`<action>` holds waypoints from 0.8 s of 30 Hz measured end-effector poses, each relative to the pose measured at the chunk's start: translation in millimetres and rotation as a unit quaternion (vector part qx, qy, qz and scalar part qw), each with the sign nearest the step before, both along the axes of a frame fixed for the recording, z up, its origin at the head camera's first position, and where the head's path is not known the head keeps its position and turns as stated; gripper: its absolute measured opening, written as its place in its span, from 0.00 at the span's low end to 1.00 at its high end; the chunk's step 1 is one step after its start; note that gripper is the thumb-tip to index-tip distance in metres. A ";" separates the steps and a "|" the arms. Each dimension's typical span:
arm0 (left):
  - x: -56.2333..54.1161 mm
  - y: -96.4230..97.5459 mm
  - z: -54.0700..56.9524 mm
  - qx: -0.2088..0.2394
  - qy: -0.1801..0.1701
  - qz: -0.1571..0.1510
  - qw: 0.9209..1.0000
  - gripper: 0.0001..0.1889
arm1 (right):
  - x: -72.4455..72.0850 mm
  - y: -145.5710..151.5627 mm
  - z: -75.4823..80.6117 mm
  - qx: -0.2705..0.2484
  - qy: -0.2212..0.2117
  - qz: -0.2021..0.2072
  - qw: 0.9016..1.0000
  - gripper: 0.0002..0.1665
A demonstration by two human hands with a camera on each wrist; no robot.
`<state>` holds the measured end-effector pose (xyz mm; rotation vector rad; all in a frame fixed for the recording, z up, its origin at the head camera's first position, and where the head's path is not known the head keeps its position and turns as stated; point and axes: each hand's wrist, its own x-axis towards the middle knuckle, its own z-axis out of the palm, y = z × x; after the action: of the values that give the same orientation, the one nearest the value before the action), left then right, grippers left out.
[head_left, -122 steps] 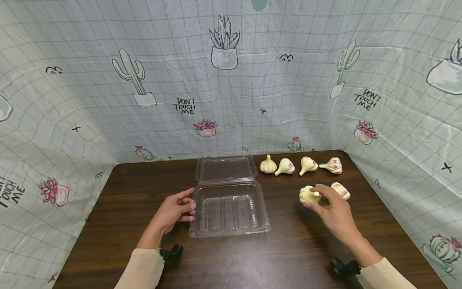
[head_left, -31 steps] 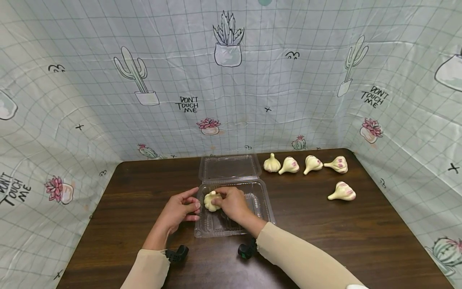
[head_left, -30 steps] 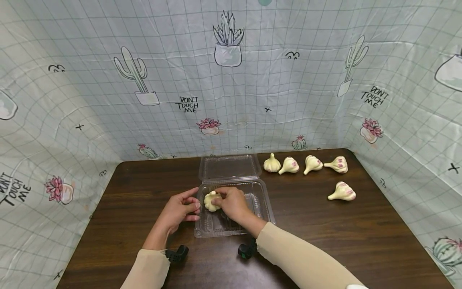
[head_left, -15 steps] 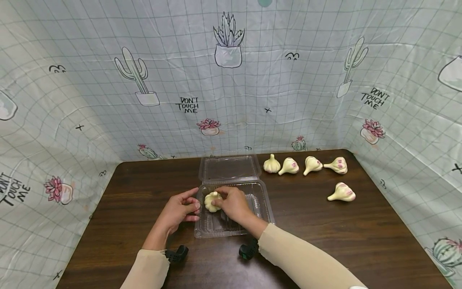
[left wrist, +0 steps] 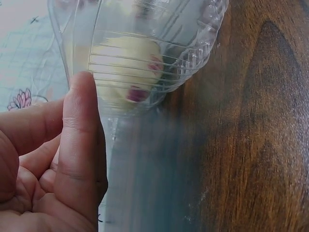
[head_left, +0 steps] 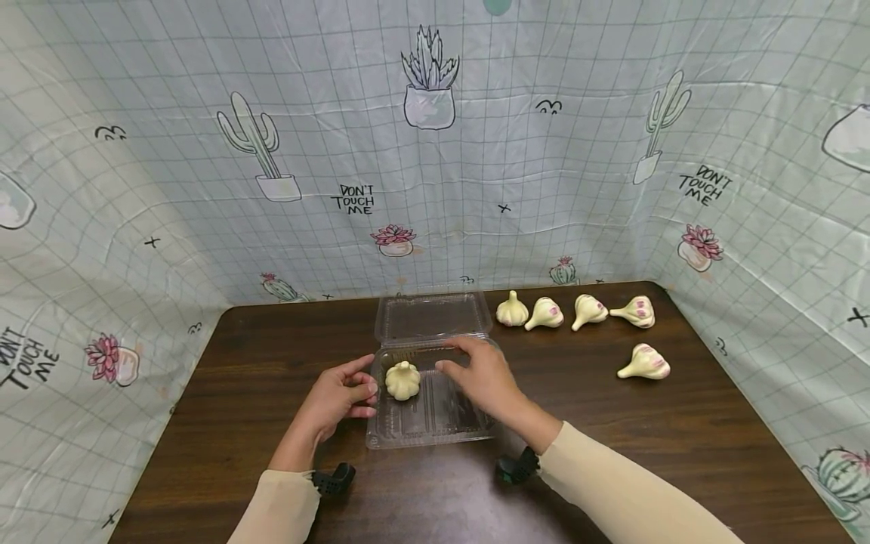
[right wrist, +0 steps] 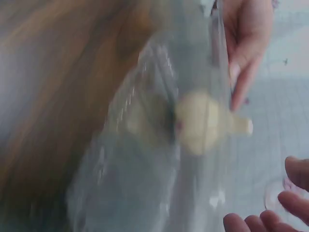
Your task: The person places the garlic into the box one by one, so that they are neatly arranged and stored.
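Note:
A clear plastic clamshell container (head_left: 445, 437) lies unfolded on the dark wooden table, its lid (head_left: 435, 317) laid back toward the wall. Inside, at the left, a cream garlic bulb (head_left: 402, 381) stands with its stem up; the left wrist view shows purple marks on it through the plastic. My left hand (head_left: 340, 391) holds the container's left rim, with the thumb (left wrist: 81, 106) at the edge. Over the container's right half is my right hand (head_left: 485, 378), its thumb and fingers spread apart with nothing between them. The right wrist view is blurred.
Several garlic bulbs, among them an upright one (head_left: 512, 310), line the table's back right edge. Another bulb (head_left: 644, 363) lies nearer, at the right. A patterned curtain (head_left: 435, 189) encloses the back and sides of the table (head_left: 265, 355).
The right hand carried a garlic bulb from the right into the container's left part, then let go and drew back to the right. The left hand stays at the rim.

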<state>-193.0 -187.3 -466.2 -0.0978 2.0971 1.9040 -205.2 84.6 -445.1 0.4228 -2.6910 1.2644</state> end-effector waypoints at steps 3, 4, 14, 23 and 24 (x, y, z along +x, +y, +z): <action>0.1 0.2 0.0 -0.001 0.000 0.001 1.000 0.33 | 0.8 23.5 4.5 0.016 0.030 -0.001 0.999 0.22; 0.2 0.4 0.1 -0.001 -0.001 0.002 1.000 0.33 | 1.1 32.2 5.5 0.017 0.037 0.001 0.999 0.23; 0.3 2.9 1.7 -0.009 -0.002 -0.003 1.000 0.33 | 0.5 129.8 7.1 0.122 0.118 0.038 0.985 0.28; -0.3 1.9 3.2 -0.011 -0.002 0.000 1.000 0.33 | -4.4 214.6 15.4 0.257 0.193 0.073 0.944 0.38; -0.3 1.8 3.2 -0.012 -0.002 0.000 1.000 0.33 | -5.5 223.1 15.8 0.266 0.198 0.075 0.940 0.39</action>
<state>-193.3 -185.5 -462.9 -0.1068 2.1164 1.8779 -210.8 307.8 -429.3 0.8534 -2.6329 0.3811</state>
